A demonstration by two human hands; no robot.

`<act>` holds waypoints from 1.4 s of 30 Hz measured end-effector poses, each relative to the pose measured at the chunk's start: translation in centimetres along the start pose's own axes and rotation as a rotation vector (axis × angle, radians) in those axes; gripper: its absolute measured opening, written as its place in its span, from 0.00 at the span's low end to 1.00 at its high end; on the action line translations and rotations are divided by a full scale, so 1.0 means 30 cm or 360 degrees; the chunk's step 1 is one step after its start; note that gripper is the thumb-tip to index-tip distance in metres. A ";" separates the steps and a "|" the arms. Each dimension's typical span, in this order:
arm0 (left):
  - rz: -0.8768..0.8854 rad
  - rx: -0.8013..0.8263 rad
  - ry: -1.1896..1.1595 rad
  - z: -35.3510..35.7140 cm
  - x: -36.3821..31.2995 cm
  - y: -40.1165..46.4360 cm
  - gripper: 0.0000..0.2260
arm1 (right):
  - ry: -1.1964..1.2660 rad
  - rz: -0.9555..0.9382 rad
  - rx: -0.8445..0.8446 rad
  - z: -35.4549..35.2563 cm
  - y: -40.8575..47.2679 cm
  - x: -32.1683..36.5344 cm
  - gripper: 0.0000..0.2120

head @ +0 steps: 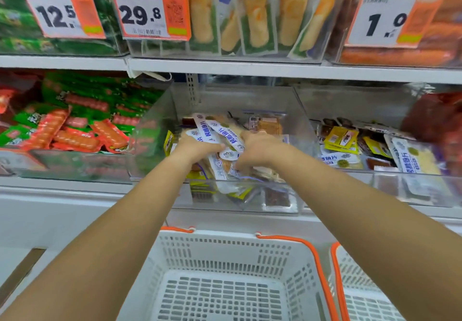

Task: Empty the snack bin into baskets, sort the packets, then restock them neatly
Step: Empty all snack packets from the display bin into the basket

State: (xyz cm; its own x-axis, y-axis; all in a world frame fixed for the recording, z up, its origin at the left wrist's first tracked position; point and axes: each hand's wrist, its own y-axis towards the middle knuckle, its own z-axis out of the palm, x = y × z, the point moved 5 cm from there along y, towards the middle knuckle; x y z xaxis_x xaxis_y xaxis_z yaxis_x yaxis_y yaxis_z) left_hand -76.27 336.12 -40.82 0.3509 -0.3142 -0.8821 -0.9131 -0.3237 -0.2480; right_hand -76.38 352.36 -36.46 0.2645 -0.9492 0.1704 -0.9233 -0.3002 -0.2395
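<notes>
A clear plastic snack bin (297, 118) sits on the middle shelf, holding several white-and-blue fish-slice packets (220, 133) and some yellow and brown ones. Both my hands are inside it. My left hand (197, 148) grips one side of a bundle of white-and-blue packets, and my right hand (260, 150) grips the other side, fingers curled into the pile. Below, right under my arms, stands a white basket (282, 265) with an orange rim, nothing inside it.
A second white basket (350, 280) stands at the lower right. The bin to the left holds red and green sausage packs (75, 130); the bin to the right holds mixed packets (355, 145). The upper shelf (225, 66) carries price tags and more bins.
</notes>
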 end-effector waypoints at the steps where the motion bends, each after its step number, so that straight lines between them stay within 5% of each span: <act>1: 0.0001 0.0049 -0.0046 0.006 0.001 0.004 0.15 | 0.0007 -0.0003 0.0062 0.011 0.006 0.004 0.38; 4: -0.0108 0.0112 -0.0297 0.003 -0.001 0.001 0.17 | 0.0013 -0.0006 0.0119 0.018 0.029 0.001 0.48; 8: -0.0207 0.0233 -0.0515 0.022 0.002 -0.007 0.08 | -0.0122 -0.0056 -0.0187 0.008 0.045 -0.004 0.31; 10: -0.0158 0.0194 -0.0492 0.043 -0.007 -0.008 0.13 | -0.0250 -0.0065 -0.0351 0.022 0.035 0.004 0.24; 16: -0.0033 -0.0043 -0.0518 0.031 -0.068 -0.039 0.09 | -0.0539 -0.0213 -0.0675 -0.043 -0.015 -0.011 0.24; 20: -0.0086 -0.0060 -0.0725 -0.046 -0.124 -0.098 0.03 | -0.0175 -0.0229 -0.0793 -0.181 -0.071 -0.037 0.18; 25: -0.0074 0.0172 -0.0706 -0.176 -0.139 -0.295 0.04 | -0.0031 -0.0492 -0.0555 -0.291 -0.263 -0.003 0.03; 28: 0.0093 0.0280 -0.0328 -0.276 -0.104 -0.469 0.11 | 0.0123 -0.0673 -0.0511 -0.282 -0.444 0.010 0.10; 33: 0.0433 0.0276 0.0550 -0.271 0.071 -0.643 0.08 | 0.0290 -0.0924 -0.0344 -0.035 -0.550 0.020 0.09; 36: 0.0298 0.0226 0.0734 -0.185 0.300 -0.582 0.09 | 0.0256 -0.0888 -0.0066 0.169 -0.474 0.015 0.17; 39: 0.0075 0.0447 0.0712 -0.090 0.486 -0.522 0.15 | -0.0034 -0.0800 0.0258 0.309 -0.428 -0.025 0.26; 42: 0.0074 0.0422 0.0870 -0.062 0.494 -0.479 0.19 | -0.0211 -0.0682 0.0363 0.314 -0.424 -0.071 0.31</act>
State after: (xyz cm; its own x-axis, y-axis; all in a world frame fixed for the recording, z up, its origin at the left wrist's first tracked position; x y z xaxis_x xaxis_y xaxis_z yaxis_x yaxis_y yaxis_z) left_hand -57.56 334.45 -49.59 0.3013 -0.7580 -0.5785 -0.9259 -0.0874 -0.3676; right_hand -62.57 357.33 -42.79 0.6532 -0.7356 0.1796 -0.6436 -0.6643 -0.3802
